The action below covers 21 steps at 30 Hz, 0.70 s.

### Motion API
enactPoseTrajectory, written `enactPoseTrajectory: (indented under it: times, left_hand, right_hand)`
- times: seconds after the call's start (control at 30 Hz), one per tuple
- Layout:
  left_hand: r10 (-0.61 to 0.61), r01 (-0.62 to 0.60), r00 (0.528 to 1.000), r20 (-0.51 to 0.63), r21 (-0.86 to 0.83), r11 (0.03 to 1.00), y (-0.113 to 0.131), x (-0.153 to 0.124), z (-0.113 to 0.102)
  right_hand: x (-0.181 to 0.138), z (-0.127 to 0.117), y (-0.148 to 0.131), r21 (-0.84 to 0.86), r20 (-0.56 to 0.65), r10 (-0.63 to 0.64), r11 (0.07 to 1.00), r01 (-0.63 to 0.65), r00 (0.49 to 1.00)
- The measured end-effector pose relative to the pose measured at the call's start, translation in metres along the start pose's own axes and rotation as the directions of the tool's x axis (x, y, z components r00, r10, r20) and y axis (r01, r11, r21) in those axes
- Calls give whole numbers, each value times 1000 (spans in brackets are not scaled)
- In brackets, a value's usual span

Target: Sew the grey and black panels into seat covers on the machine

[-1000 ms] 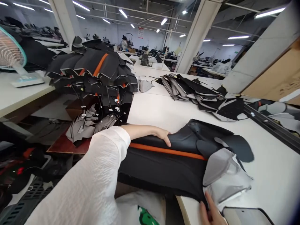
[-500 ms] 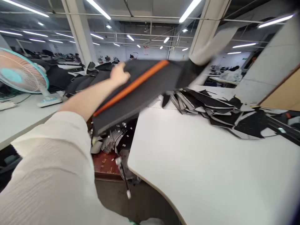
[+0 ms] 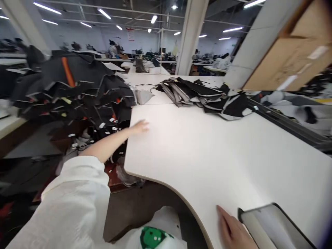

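My left hand (image 3: 140, 127) reaches over the left part of the white table (image 3: 181, 145). Its fingers are stretched out and slightly blurred, with nothing in them. To its left, a dark panel with an orange stripe (image 3: 85, 71) lies on top of a big heap of black cut pieces (image 3: 103, 112). My right hand (image 3: 234, 230) is low at the table's front, fingers extended and a gap between them. Right beside it is a flat, black-edged device with a pale glossy face (image 3: 277, 224), perhaps a phone or tablet, partly cut off by the frame.
A stack of black and grey pieces (image 3: 202, 95) lies along the table's back. A small grey piece (image 3: 144, 97) sits left of it. Cardboard boxes (image 3: 280, 58) stand at the right, beyond a dark rail (image 3: 287, 121). The table's front edge curves inward near my lap.
The orange-striped dark panel has left my left hand and rests on the left heap. That hand has come down over the table. My view has turned right, bringing my right hand into sight.
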<state>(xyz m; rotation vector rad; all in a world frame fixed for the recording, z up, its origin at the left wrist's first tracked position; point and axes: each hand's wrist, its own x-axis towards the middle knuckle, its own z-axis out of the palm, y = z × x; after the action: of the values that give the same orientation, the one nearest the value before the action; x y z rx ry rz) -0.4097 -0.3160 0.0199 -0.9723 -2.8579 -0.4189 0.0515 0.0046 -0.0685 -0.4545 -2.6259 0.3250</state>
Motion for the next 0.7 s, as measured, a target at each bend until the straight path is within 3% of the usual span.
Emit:
enactPoseTrajectory:
  times: [0.07, 0.17, 0.33, 0.47, 0.57, 0.7]
  left_hand:
    - [89, -86, 992, 92, -43, 995, 42, -13, 54]
    - [199, -187, 967, 158, -91, 978, 75, -35, 90]
    - [233, -220, 957, 176, -87, 972, 72, -72, 90]
    - [181, -175, 978, 106, -64, 982, 71, -97, 87]
    - [145, -140, 986, 79, -70, 988, 79, -94, 88]
    - [100, -94, 993, 55, -104, 990, 95, -68, 93]
  right_hand:
    - [1, -8, -4, -23, 34, -50, 998, 51, 998]
    - [0, -17, -11, -31, 52, -75, 997, 77, 996]
    - [-5, -25, -21, -18, 88, -39, 999, 40, 995]
    - [-10, -27, -24, 8, 112, -26, 1000, 25, 993]
    - [-15, -28, -25, 18, 125, -16, 1000, 13, 992]
    - [-20, -27, -26, -3, 92, -16, 1000, 16, 996]
